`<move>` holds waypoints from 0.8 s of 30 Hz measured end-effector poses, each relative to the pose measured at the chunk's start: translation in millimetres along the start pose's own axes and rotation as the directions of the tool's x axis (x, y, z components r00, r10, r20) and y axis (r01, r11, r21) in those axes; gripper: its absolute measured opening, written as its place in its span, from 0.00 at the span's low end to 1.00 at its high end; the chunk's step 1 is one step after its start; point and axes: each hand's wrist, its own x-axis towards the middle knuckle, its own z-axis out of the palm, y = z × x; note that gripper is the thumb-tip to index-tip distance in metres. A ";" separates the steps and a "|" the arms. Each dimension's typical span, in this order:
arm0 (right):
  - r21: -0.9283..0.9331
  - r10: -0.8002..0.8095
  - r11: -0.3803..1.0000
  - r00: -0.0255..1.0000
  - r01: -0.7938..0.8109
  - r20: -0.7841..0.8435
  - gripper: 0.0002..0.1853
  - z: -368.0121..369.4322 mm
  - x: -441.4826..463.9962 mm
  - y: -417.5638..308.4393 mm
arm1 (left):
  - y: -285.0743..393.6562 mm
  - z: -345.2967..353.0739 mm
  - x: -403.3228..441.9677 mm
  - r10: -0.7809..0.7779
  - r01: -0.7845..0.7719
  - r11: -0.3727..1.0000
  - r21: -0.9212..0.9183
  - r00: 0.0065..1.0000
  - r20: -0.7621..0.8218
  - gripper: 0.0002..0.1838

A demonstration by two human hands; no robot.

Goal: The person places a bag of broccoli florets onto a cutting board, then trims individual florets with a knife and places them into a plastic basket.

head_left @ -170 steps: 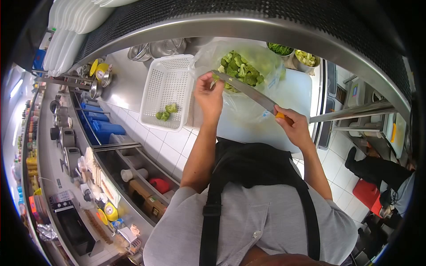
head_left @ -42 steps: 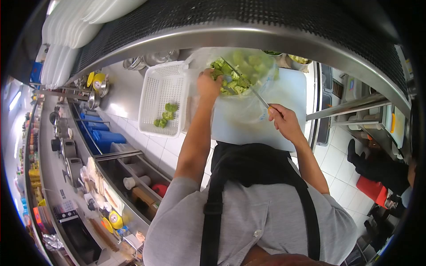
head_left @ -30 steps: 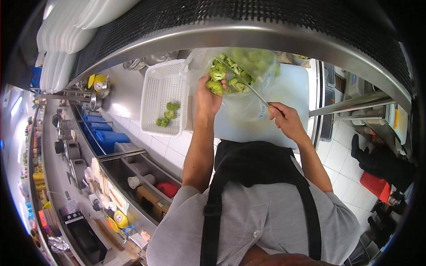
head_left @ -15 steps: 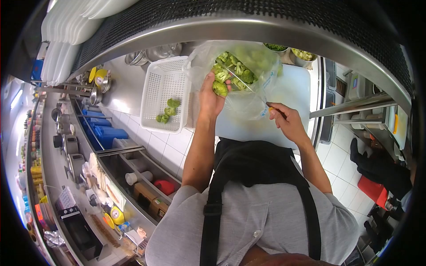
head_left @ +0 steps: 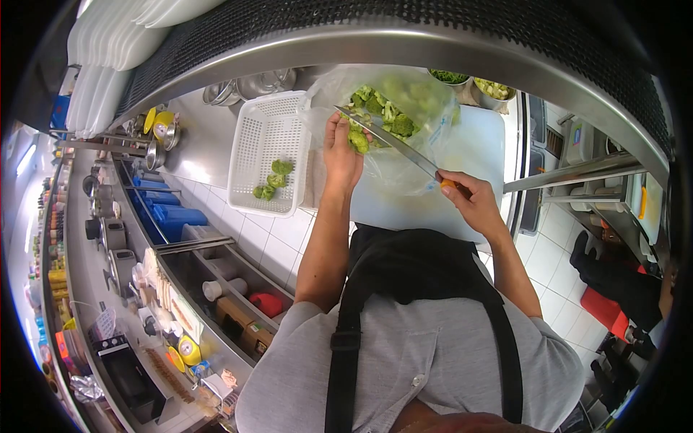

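Poking from the half-curled left hand (head_left: pixel 342 157), broccoli (head_left: pixel 358 141) lies by the knife (head_left: pixel 398 144) clasped in the right hand (head_left: pixel 474 201).

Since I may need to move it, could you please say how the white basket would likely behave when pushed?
The white basket looks stiff, its perforated body holding its shape. It is probably light, carrying only a few broccoli pieces, which might roll.

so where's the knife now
In the head view, above centre, the knife slants up-left from the right hand, across the plastic bag, to the left hand.
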 end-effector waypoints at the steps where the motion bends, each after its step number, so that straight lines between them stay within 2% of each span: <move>1: -0.005 -0.003 1.000 1.000 0.003 0.001 0.16 -0.2 0.0 0.5 | -0.2 0.0 0.1 0.004 -0.004 1.000 0.001 1.000 0.000 0.11; 14: -0.030 -0.011 0.999 1.000 0.011 -0.007 0.17 0.8 1.0 -2.1 | -10.0 -1.8 3.6 0.135 -0.128 0.985 0.114 0.989 -0.055 0.12; 20: -0.054 -0.009 0.998 1.000 0.008 -0.024 0.16 13.4 8.5 -5.8 | -11.9 0.5 -3.0 0.212 -0.165 0.888 0.430 0.975 -0.065 0.10; 24: -0.126 0.022 0.992 1.000 -0.025 -0.022 0.16 21.2 26.6 -7.1 | -24.6 -0.7 -13.8 0.111 -0.106 0.959 0.261 0.994 -0.004 0.11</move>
